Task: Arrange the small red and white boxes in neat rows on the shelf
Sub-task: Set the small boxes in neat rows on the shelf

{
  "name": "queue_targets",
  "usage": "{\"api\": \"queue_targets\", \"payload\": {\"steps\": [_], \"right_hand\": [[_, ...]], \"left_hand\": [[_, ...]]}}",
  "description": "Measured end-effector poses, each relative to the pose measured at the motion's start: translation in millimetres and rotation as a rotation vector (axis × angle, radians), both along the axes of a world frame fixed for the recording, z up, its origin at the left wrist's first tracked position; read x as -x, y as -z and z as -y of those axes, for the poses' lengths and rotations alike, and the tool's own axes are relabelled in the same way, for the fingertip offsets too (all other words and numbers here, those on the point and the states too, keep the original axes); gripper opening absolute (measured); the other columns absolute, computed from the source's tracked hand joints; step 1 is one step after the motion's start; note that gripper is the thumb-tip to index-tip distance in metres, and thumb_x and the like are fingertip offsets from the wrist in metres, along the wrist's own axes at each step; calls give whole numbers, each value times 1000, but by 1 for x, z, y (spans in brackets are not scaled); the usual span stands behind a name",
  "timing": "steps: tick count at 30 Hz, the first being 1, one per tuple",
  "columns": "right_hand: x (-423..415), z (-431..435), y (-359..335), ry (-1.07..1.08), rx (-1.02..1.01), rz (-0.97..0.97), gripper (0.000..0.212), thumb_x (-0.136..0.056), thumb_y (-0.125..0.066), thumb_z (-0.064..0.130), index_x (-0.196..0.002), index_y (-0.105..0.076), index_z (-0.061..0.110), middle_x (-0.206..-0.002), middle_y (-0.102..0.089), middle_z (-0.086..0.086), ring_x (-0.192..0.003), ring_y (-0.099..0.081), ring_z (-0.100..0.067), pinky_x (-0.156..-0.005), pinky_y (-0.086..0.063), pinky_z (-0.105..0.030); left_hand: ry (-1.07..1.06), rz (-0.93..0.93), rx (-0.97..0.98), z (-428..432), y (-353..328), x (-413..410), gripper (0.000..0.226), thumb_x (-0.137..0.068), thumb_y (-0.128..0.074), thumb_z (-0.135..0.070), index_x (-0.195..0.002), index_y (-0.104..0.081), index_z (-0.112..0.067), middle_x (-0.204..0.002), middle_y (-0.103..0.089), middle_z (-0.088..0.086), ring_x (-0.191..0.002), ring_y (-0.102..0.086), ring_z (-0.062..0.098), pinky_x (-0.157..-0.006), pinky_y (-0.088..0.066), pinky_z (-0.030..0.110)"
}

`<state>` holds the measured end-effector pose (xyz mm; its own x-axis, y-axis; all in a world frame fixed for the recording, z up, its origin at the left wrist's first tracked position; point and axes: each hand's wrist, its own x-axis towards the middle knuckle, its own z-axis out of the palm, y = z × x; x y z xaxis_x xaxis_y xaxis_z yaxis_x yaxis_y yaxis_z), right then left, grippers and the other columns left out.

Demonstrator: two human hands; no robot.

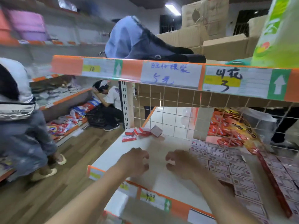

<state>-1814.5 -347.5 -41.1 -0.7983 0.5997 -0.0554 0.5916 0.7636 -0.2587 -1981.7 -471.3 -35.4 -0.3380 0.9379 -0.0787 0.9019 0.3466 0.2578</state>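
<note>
Your shelf [113, 152] was the biggest thing in play, a white board with an orange front lip, its middle bare. At about three o'clock from your hands lay the laid-out rows of boxes [226, 160], flat and touching edge to edge; motion blur kept me from counting them, though they ran to several rows. At about twelve o'clock, against the wire grid [174, 120], sat the loose red and white boxes [139, 132]: I counted roughly six, one tipped on its corner, the others overlapping in a heap.

Two hands were over the bare patch. Your left hand [134, 162] had its fingers curled inward and gripped nothing. Your right hand [179, 164] was likewise half-curled and empty, just beside the nearest row.

The risks, as I judged them: your right wrist was close enough to the finished rows that a sweep could have skewed them. Reaching for the heap with both hands could have pushed boxes through the grid or off the left edge. The tilted box looked likeliest to topple.
</note>
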Motion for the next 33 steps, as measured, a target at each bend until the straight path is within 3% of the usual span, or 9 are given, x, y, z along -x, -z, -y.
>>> {"api": "queue_targets", "payload": {"steps": [3, 6, 8, 13, 21, 25, 30, 33], "right_hand": [[33, 2, 5, 12, 34, -76, 30, -87, -57, 30, -116, -59, 24, -119, -57, -3, -113, -54, -24, -92, -44, -32], [68, -2, 13, 31, 27, -121, 32, -84, -59, 27, -115, -60, 25, -120, -59, -1, -111, -57, -24, -91, -48, -35], [89, -7, 14, 60, 20, -157, 35, -83, -60, 23, -118, -60, 24, -123, -60, -1, -111, -58, -24, -89, -49, -34], [135, -31, 4, 109, -67, -228, 43, -81, -58, 16, -123, -58, 27, -118, -60, -1, -108, -61, -25, -87, -52, -35], [185, -65, 2, 188, -97, -163, 62, -79, -75, 25, -134, -47, 30, -135, -54, 6, -123, -52, -18, -96, -46, -32], [185, -69, 11, 239, -47, -250, 48, -81, -69, 28, -126, -53, 31, -123, -55, 8, -113, -56, -14, -90, -45, -31], [177, -71, 19, 255, -7, -362, 41, -80, -67, 31, -120, -57, 28, -118, -57, 5, -102, -62, -18, -87, -50, -35], [172, -69, 22, 244, -14, -410, 39, -79, -65, 22, -117, -59, 28, -116, -58, 6, -97, -63, -16, -86, -52, -36]], "left_hand": [[-74, 1, 3, 6, 7, 37, 42, -83, -55, -41, -124, -52, -30, -126, -54, -2, -117, -50, 18, -100, -44, 38], [-153, 30, -52, 0, 12, 69, 41, -81, -60, -41, -119, -59, -28, -118, -62, -4, -104, -61, 17, -89, -51, 33], [-176, 3, -108, -9, 11, 86, 38, -80, -65, -41, -115, -61, -27, -114, -63, -5, -105, -60, 18, -84, -52, 33], [-136, -24, -300, -45, 1, 120, 35, -77, -67, -42, -106, -60, -24, -109, -61, -2, -104, -57, 19, -79, -53, 35], [-51, -53, -277, -102, 1, 139, 49, -72, -65, -61, -100, -60, -21, -102, -58, 0, -99, -55, 21, -78, -53, 40], [-6, -178, -211, -122, 10, 142, 57, -71, -59, -70, -92, -61, -17, -98, -60, 3, -102, -51, 23, -73, -45, 35], [50, -184, -165, -127, 16, 147, 60, -74, -53, -73, -91, -66, -17, -96, -63, 4, -103, -48, 24, -77, -45, 36], [100, -189, -203, -121, 13, 149, 55, -74, -55, -72, -86, -68, -20, -90, -64, 3, -96, -48, 22, -72, -39, 33]]}}
